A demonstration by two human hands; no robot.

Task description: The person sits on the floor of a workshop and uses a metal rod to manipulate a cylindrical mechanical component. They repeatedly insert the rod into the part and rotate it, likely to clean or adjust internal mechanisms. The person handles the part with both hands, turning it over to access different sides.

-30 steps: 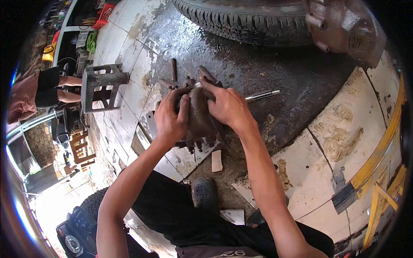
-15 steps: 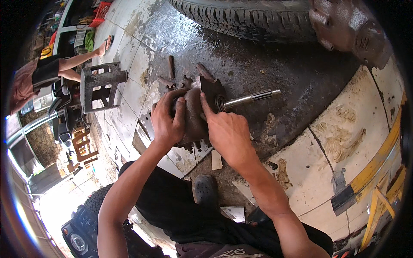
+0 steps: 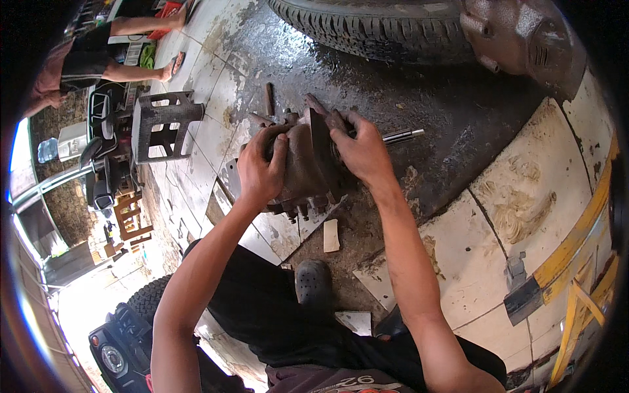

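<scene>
A dirty metal gearbox housing (image 3: 300, 160) sits on the floor in front of me, with a flat flange plate on its right side. From that side a bright splined shaft (image 3: 403, 136) sticks out, its inner part hidden behind my right hand. My left hand (image 3: 261, 167) is closed on the left part of the housing, fingers curled over its top and thumb along the near side. Over the top right edge of the flange, my right hand (image 3: 357, 144) has its fingers bent, gripping the housing near the shaft.
Metal rods (image 3: 268, 98) lie just beyond the housing. A large tire (image 3: 380, 33) and a brown metal casting (image 3: 524, 39) stand at the far side. To the left are a plastic stool (image 3: 167, 124) and a person's leg (image 3: 134, 72). A pale chip (image 3: 331, 236) lies near my shoe (image 3: 313, 281).
My right hand has moved from pointing at the flange's face to gripping its upper right edge, covering part of the shaft. The person at the left has stepped; my left hand stays put.
</scene>
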